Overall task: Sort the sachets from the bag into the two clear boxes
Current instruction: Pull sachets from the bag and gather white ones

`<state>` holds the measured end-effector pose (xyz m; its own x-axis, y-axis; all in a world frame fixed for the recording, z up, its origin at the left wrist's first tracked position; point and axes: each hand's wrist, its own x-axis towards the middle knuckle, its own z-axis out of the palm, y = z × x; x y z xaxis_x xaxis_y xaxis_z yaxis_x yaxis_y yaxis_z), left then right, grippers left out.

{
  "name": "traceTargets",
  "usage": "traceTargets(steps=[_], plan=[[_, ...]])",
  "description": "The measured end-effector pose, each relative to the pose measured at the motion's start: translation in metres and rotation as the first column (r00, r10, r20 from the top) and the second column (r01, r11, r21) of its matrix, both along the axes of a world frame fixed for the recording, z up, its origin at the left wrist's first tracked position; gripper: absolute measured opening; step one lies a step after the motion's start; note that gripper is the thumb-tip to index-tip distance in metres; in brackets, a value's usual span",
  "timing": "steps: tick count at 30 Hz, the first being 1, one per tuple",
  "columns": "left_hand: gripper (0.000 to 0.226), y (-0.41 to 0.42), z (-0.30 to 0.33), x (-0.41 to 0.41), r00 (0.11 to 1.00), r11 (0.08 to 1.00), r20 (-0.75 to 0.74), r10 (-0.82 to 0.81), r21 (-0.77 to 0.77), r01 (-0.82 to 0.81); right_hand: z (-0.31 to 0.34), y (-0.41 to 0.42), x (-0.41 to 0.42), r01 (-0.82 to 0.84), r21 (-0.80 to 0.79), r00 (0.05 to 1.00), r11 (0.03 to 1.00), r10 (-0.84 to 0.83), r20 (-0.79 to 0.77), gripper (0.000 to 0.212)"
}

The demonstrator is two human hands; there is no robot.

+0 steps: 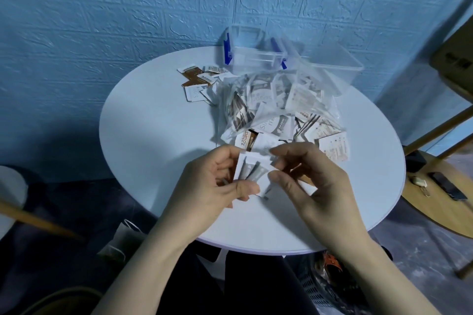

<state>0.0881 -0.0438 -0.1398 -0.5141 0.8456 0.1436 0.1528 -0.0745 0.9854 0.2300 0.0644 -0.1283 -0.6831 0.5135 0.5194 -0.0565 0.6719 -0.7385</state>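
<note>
Hands meet over the round white table's near edge: left hand pinches white sachets, right hand grips others. Behind, the clear bag shows "taikoo" packets, with two clear boxes beyond; bare tabletop lies left.

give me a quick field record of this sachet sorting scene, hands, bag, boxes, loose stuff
surface: round white table
left hand: grips a few white sachets near the table's front edge
right hand: fingers curled, pinching at the same sachets
bag: clear plastic, mid-table, full of mixed sachets
box with blue latches: far edge, looks empty
plain clear box: far right, contents unclear
loose sachets: small pile left of the bag
sorted so far: none seen in either box
</note>
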Motion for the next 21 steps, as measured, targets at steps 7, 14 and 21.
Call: traceTargets(steps=[7,14,21], plan=[[0.030,0.000,-0.005,0.001,0.988,1.000,-0.154,0.009,-0.002,-0.010,0.013,0.015,0.004,0.019,-0.185,0.994,0.983,0.001,0.107,0.013],[0.029,0.001,-0.008,0.000,0.984,1.000,-0.175,-0.025,-0.020,0.022,0.021,0.019,0.001,-0.075,-0.322,0.949,0.944,0.167,0.269,0.015],[0.039,0.002,-0.014,-0.001,0.976,0.999,-0.214,0.030,-0.037,-0.038,0.013,0.019,0.001,-0.020,-0.344,0.980,0.939,0.086,0.178,0.010]])
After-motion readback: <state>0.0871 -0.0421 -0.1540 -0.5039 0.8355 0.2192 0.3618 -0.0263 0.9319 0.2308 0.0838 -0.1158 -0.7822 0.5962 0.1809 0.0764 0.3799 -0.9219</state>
